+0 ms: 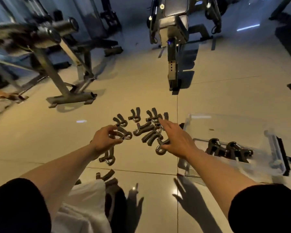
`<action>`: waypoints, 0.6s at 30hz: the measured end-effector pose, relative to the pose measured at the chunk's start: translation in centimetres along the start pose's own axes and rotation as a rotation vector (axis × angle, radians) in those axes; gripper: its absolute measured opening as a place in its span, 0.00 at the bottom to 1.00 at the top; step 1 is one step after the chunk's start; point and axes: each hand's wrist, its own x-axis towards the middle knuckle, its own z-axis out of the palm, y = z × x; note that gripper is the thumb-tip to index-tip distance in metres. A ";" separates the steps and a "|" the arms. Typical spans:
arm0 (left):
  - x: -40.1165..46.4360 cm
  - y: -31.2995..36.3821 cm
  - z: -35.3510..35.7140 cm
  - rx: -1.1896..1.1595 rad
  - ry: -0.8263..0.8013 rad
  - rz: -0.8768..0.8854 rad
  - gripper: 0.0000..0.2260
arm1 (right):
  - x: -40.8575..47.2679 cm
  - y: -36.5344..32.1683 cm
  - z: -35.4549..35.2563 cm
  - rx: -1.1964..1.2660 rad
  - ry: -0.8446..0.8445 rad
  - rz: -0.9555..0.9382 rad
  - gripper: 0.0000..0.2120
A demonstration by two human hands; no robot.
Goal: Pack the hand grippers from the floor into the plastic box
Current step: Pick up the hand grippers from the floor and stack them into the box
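Black-handled hand grippers (pixel 142 130) with chrome coil springs lie scattered on the pale tiled floor (pixel 141 91), most of them in a loose heap just ahead of the person, one (pixel 107 157) nearer under the left forearm and another (pixel 106 175) nearer still by a white cloth (pixel 84 204). The left hand (pixel 104 140) pinches one gripper (pixel 124 134) at the left edge of the heap, thumb and fingers closed around its handle near the spring. The right hand (pixel 176 137) is spread open over the right side of the heap, fingertips touching or almost touching the grippers there; it grasps nothing yet.

To do this step well, I would take each gripper by one handle, lift it free of its neighbours so the springs do not hook together, and carry both across in a single pass.

To the right stands the clear plastic box (pixel 274 145), open-topped. Inside, at its near end, two or three grippers (pixel 228 149) already lie side by side; the far half of the box looks bare.
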 end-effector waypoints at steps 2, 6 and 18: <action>-2.1 -3.7 -1.5 -0.059 0.060 -0.089 0.24 | 0.4 -2.7 2.0 0.009 -0.026 -0.036 0.48; -6.7 -12.7 -1.2 -0.128 0.105 -0.280 0.26 | 1.9 -7.8 7.9 0.019 -0.143 -0.092 0.46; -8.8 -31.1 5.6 -0.266 0.090 -0.665 0.27 | 6.4 -14.9 26.6 -0.037 -0.466 -0.271 0.40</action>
